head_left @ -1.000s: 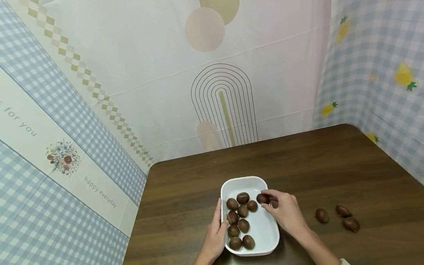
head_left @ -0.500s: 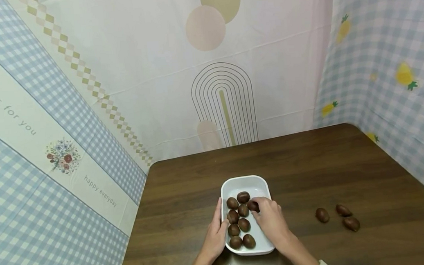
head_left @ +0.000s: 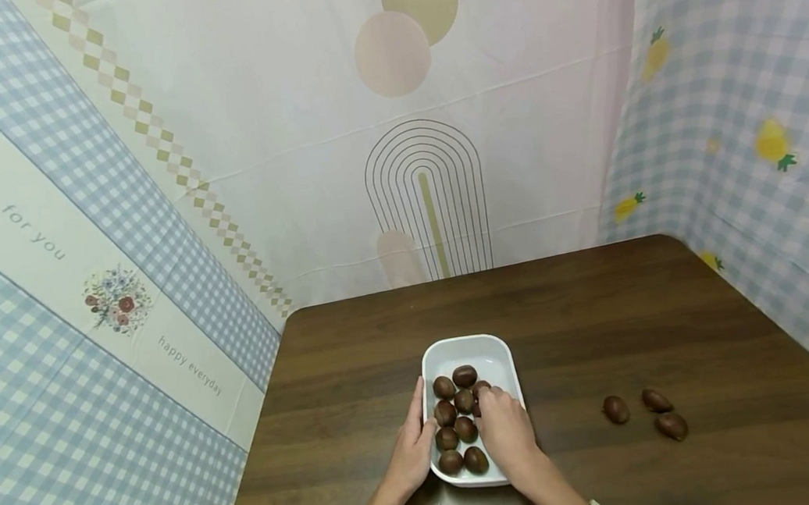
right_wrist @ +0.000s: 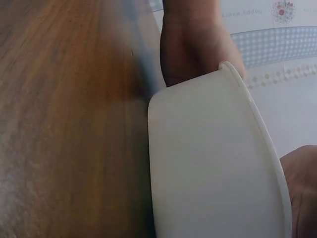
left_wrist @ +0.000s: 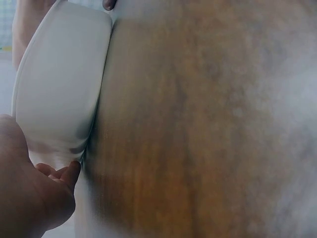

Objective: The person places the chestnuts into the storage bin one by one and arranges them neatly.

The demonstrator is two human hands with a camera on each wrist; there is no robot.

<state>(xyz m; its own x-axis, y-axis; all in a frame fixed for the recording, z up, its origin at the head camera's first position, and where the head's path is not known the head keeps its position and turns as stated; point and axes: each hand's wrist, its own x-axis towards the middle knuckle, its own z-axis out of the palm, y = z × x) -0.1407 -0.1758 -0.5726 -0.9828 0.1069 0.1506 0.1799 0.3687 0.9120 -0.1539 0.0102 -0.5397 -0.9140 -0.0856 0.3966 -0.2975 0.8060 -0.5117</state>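
A white rectangular dish (head_left: 500, 363) holds several brown chestnuts (head_left: 465, 430), mostly grouped along its left side. My left hand (head_left: 410, 452) grips the dish's left wall, thumb at the rim and fingers along the outside; the left wrist view shows those fingers (left_wrist: 73, 173) low against the wall. Over the dish's right half, my right hand (head_left: 507, 433) reaches in and pinches a chestnut (head_left: 477, 409), mostly hidden behind the fingers. From the right wrist view, the dish's outer wall (right_wrist: 213, 158) covers the fingertips, leaving only part of that hand (right_wrist: 299, 183) visible.
Three loose chestnuts (head_left: 657, 401) lie on the dark wooden table (head_left: 355, 350) to the right of the dish. Patterned cloths (head_left: 284, 136) hang behind the table and along both sides.
My right hand has moved left and toward me with the chestnut, from the dish's right rim to beside the grouped ones. The left hand and the dish stay in place.
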